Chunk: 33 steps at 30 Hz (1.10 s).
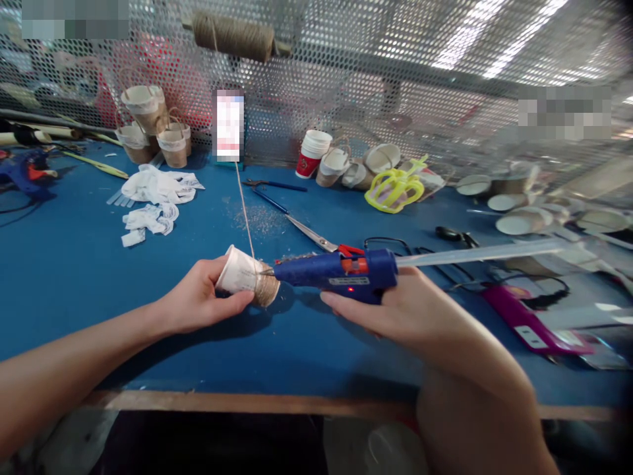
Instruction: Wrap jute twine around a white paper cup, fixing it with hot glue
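My left hand (pixel 210 297) grips a white paper cup (pixel 240 272), which lies tilted on its side above the table. Twine is wound round the cup's narrow end, and a taut strand of twine (pixel 246 214) runs from it up towards the back. In my right hand (pixel 395 307) is a blue hot glue gun (pixel 331 270) with a small red light lit. Its nozzle meets the cup at the edge of the wound twine; a long clear glue stick (pixel 475 254) sticks out of its rear.
A twine spool (pixel 232 36) hangs on the mesh wall. Scissors (pixel 311 234) and pliers (pixel 277 185) lie beyond my hands. Twine-wrapped cups (pixel 173 145), crumpled white paper strips (pixel 155 185), a yellow basket shape (pixel 395 190) and a purple power strip (pixel 531 320) are around the blue table (pixel 247 369).
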Each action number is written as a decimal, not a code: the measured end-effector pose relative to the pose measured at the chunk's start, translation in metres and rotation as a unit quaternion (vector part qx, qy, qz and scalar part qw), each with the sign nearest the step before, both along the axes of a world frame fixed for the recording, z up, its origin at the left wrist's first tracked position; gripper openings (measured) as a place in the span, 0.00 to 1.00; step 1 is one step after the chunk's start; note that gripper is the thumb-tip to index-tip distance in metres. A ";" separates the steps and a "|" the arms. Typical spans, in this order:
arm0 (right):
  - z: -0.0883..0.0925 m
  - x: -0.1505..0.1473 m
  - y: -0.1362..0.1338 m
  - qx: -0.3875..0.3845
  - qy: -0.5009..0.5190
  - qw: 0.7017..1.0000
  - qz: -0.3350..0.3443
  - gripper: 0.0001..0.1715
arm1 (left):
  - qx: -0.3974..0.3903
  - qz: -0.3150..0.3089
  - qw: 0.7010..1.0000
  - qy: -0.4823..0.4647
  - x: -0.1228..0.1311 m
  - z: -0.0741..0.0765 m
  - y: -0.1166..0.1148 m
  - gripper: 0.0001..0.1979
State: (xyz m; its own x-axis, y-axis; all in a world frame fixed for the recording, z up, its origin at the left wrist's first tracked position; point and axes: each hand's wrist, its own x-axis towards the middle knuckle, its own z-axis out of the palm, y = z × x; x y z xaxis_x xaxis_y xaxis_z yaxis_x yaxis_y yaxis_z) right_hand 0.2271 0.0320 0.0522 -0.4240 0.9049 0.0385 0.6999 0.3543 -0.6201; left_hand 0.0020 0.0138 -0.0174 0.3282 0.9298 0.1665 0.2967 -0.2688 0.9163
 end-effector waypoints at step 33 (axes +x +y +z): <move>-0.012 0.008 0.037 -0.069 0.153 0.983 -0.073 0.11 | 0.137 -0.020 0.990 0.038 0.003 0.004 -0.002 0.05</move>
State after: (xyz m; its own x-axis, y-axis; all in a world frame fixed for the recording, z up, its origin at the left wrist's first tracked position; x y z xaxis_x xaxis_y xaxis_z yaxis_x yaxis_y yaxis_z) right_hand 0.2350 0.0693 0.0401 -0.2761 0.9610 0.0170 0.5104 0.1616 -0.8446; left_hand 0.0054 0.0114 -0.0137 0.3846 0.8395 0.3839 0.3458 -0.5166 0.7833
